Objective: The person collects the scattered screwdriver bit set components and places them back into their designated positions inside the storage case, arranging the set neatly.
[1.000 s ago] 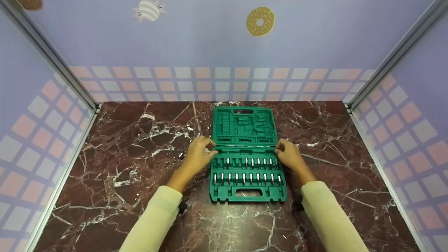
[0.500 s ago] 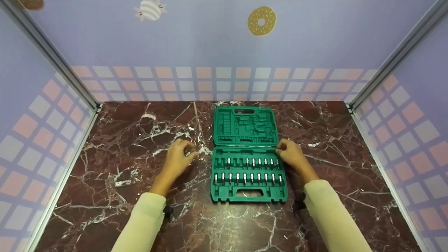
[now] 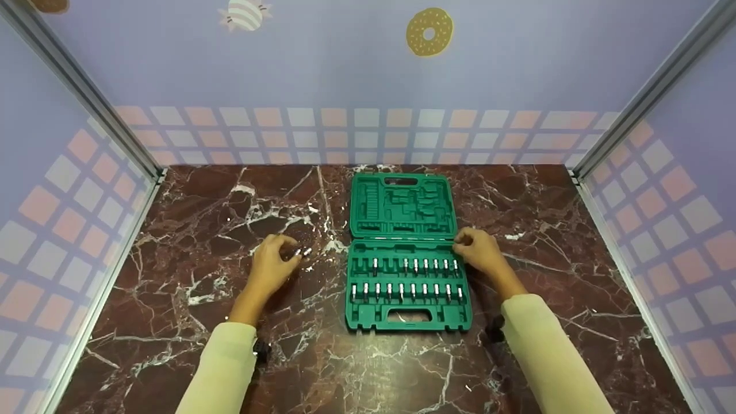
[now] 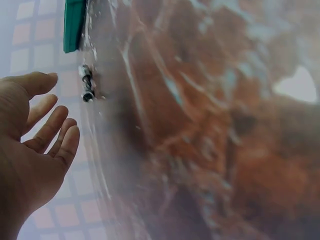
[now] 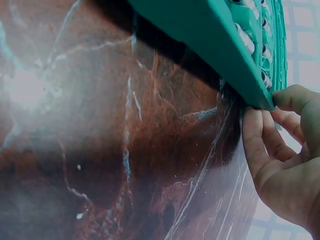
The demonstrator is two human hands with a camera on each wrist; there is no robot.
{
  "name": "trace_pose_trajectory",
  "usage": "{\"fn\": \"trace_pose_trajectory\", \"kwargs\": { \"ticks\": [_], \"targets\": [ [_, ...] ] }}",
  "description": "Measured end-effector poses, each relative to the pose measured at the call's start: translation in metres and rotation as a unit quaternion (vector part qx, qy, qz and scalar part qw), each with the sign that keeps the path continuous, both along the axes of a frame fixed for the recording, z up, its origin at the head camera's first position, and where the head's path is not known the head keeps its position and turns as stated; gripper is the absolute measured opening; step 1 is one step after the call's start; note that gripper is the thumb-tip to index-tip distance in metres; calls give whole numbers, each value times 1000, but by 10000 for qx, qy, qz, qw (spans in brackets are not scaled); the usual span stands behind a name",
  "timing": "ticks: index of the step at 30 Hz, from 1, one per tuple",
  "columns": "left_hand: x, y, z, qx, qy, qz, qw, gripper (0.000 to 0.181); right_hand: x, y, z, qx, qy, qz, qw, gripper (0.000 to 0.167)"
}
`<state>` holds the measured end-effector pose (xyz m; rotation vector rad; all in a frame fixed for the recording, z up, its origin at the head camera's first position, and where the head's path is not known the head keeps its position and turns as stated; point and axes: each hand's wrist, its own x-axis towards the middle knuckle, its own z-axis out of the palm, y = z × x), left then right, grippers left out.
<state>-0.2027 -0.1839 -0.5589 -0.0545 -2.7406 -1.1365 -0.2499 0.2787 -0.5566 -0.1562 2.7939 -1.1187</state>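
Note:
A green socket set case (image 3: 407,278) lies unfolded on the table, its lid (image 3: 402,204) laid back toward the far wall. Silver sockets (image 3: 401,292) stand in two rows in its lower half; some slots in the upper row hold none. My right hand (image 3: 478,253) pinches the case's right edge near the hinge, thumb above and fingers below in the right wrist view. To the left of the case, my left hand (image 3: 271,264) has relaxed, spread fingers holding nothing. Loose metal sockets (image 4: 86,84) lie on the table just beyond its fingertips, apart from them.
The table (image 3: 190,253) has a dark red marbled surface. Purple walls with a checked border enclose its back (image 3: 368,135), left and right sides.
My left hand has let go of the case's left edge and moved left, to beside the loose sockets. My right hand stays on the case, which has not moved.

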Motion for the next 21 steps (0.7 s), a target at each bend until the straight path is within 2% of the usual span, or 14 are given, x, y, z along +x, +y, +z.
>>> {"fn": "trace_pose_trajectory", "kwargs": {
  "ticks": [6, 15, 21],
  "targets": [
    [-3, -5, -7, 62, -249, -41, 9997, 33, -1, 0, 1, -7, 23, 1, 10000, 10],
    [-11, -2, -16, 15, -102, 27, 9999, 27, 0, -1, 0, 30, 90, -16, 10000, 8],
    [-13, 2, -16, -24, -50, 110, 9999, 23, 0, -1, 1, 18, 97, 12, 10000, 8]
  ]
}}
